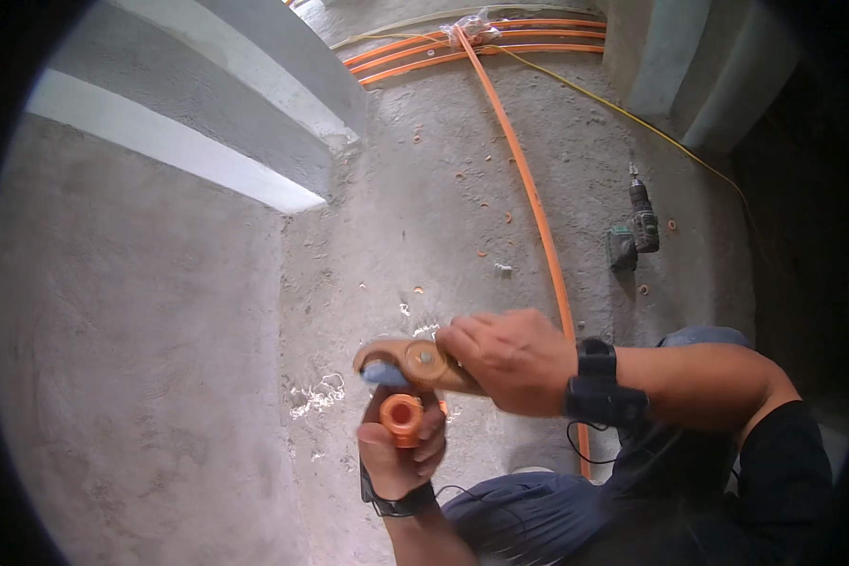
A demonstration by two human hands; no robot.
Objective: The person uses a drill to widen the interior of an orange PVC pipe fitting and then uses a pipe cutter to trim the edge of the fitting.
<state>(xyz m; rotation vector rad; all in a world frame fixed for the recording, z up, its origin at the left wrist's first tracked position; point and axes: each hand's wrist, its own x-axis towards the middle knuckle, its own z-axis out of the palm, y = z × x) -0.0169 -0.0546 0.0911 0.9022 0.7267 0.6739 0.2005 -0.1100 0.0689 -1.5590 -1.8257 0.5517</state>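
My left hand (391, 465) is closed around a short orange plastic pipe piece (402, 421), its round open end facing up toward me. My right hand (519, 363) grips the handles of a tan pipe cutter (424, 358), which is slightly smeared by motion. The cutter's hooked jaw points left, and its grey-blue blade (382, 374) lies just above the pipe piece. Whether blade and pipe touch, I cannot tell. The handles are mostly hidden by my right fingers.
A long orange pipe (524, 179) runs over the rough concrete floor to several crosswise pipes (547, 34) at the far end. Right of it lies a cordless drill (637, 226). A yellow cable (623, 108), pale shavings (321, 396) and a wall (132, 264) are also there.
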